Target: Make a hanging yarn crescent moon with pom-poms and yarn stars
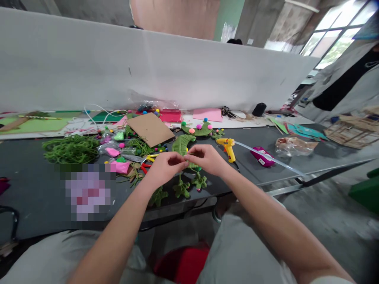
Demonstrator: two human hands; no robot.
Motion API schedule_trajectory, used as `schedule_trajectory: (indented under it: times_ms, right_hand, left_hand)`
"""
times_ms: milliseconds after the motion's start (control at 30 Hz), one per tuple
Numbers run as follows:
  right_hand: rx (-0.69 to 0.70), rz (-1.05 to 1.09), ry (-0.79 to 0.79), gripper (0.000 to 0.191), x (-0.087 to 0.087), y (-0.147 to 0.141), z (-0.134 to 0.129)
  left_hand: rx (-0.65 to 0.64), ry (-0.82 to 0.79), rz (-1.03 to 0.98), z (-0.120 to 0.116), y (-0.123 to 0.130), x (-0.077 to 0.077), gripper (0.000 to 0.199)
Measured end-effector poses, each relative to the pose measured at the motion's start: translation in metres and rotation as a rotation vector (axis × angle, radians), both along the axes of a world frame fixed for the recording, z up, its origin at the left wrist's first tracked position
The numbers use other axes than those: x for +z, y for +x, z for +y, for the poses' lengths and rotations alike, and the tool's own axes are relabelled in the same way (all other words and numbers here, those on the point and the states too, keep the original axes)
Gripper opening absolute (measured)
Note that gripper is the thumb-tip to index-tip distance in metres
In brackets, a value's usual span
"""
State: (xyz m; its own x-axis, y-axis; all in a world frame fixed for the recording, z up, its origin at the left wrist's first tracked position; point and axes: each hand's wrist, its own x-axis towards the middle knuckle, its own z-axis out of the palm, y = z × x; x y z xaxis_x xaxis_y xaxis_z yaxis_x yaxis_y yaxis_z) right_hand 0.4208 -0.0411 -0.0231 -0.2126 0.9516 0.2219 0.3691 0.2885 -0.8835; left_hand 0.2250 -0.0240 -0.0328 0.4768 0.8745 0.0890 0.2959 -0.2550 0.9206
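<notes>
My left hand (167,167) and my right hand (207,158) meet at the fingertips, both pinched, over a green crescent-shaped craft piece (180,144). What sits between the fingers is too small and covered to make out. Below the hands, green leafy pieces (181,189) hang toward the table's front edge. A second green crescent (197,129) with coloured pom-poms lies just behind. Right of my right hand rests a yellow glue gun (227,148), a long clear glue stick (272,158) projecting from it. Scissors (138,158) with yellow handles lie left of my left hand.
A brown cardboard square (151,129), bags of pom-poms (114,151) and a heap of green yarn (72,149) cover the left side. To the right are a magenta device (263,157) and a plastic bag (294,147). A white partition (166,75) stands behind.
</notes>
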Motion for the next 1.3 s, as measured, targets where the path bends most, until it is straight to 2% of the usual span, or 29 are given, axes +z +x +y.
schedule_trajectory:
  times_ms: [100, 167, 233, 300, 367, 433, 467, 500, 567, 633, 733, 833, 967, 1133, 1300]
  right_hand:
    - [-0.026, -0.011, 0.017, 0.025, 0.003, 0.007, 0.03]
    - [-0.041, 0.056, 0.056, 0.029, 0.005, 0.013, 0.042]
    - [-0.052, 0.129, 0.088, 0.044, 0.005, 0.023, 0.044]
    - [-0.048, 0.093, 0.063, 0.048, 0.005, 0.042, 0.032]
    - [0.004, -0.121, -0.071, 0.033, 0.002, 0.069, 0.012]
    - [0.117, -0.365, -0.365, 0.036, -0.003, 0.099, -0.011]
    - [0.091, -0.477, -0.455, 0.043, -0.007, 0.113, -0.02]
    - [-0.005, -0.574, -0.474, 0.05, -0.011, 0.126, -0.026]
    - [-0.28, -0.711, -0.433, 0.056, -0.021, 0.145, -0.028]
    - [-0.496, -0.758, -0.336, 0.056, -0.033, 0.154, -0.017]
    - [-0.636, -0.698, -0.194, 0.053, -0.049, 0.152, 0.011]
    - [-0.593, -0.605, -0.141, 0.045, -0.059, 0.146, 0.03]
    - [-0.542, -0.363, -0.136, 0.035, -0.057, 0.142, 0.032]
    - [-0.473, -0.058, -0.226, 0.038, -0.047, 0.125, 0.038]
    - [-0.396, 0.125, -0.257, 0.038, -0.054, 0.103, 0.058]
  left_hand:
    - [-0.039, 0.053, 0.077, 0.032, 0.01, 0.005, 0.033]
    - [-0.042, 0.124, 0.133, 0.055, 0.017, 0.006, 0.034]
    - [-0.024, 0.192, 0.155, 0.077, 0.023, 0.007, 0.036]
    - [0.026, 0.21, 0.113, 0.098, 0.029, 0.005, 0.035]
    - [0.093, 0.202, 0.049, 0.118, 0.035, 0.002, 0.035]
    - [0.134, 0.175, -0.004, 0.137, 0.042, -0.003, 0.036]
    - [0.142, 0.157, -0.026, 0.145, 0.045, -0.006, 0.036]
    - [0.14, 0.143, -0.046, 0.152, 0.048, -0.008, 0.036]
    - [0.117, 0.123, -0.075, 0.165, 0.054, -0.013, 0.033]
    - [0.08, 0.099, -0.079, 0.175, 0.06, -0.016, 0.03]
    - [0.016, 0.072, -0.081, 0.186, 0.067, -0.02, 0.027]
    - [-0.021, 0.068, -0.11, 0.193, 0.07, -0.021, 0.024]
    - [-0.029, -0.004, -0.157, 0.197, 0.071, -0.02, 0.023]
    - [0.023, -0.1, -0.189, 0.202, 0.07, -0.023, 0.018]
    - [0.041, -0.125, -0.141, 0.206, 0.067, -0.028, 0.02]
